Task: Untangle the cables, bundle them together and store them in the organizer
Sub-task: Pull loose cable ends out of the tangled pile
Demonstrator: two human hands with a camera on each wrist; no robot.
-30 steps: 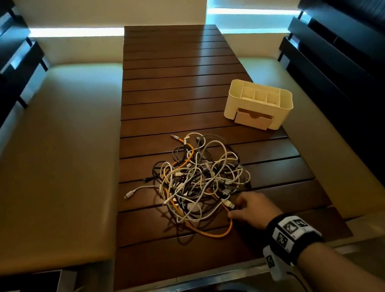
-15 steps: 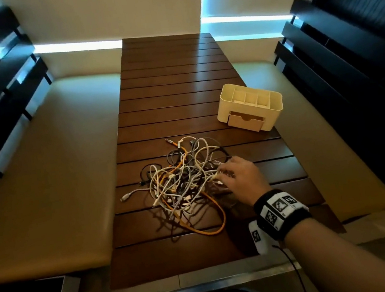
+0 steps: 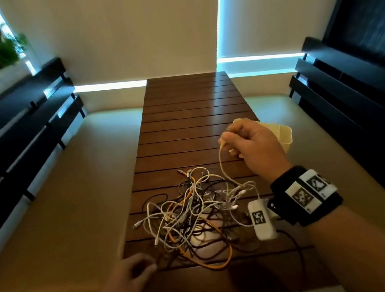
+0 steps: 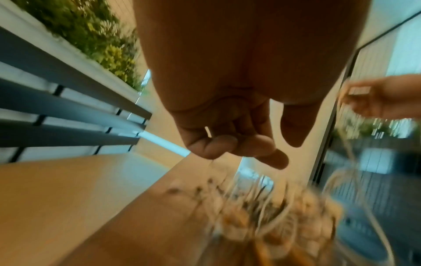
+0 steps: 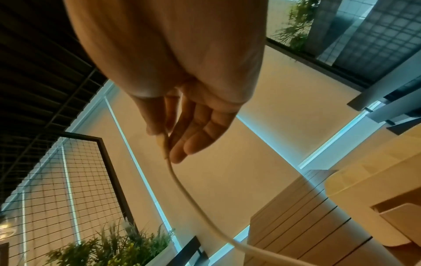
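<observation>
Right hand (image 3: 252, 148) has risen off the cable tangle (image 3: 195, 209), thumb and forefinger pinching one white cable (image 3: 224, 166) lifted above the pile; untangling has begun. Left hand (image 3: 128, 278) now arrives at the tangle's near-left edge, fingers curled, grip unclear. Organizer (image 3: 284, 135) sits beyond the tangle, partly hidden behind the right hand. Other loops cross the lifted cable.

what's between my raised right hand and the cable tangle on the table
In the head view, one white cable hangs from the right hand down into the cable tangle; otherwise only bare slatted table.
</observation>
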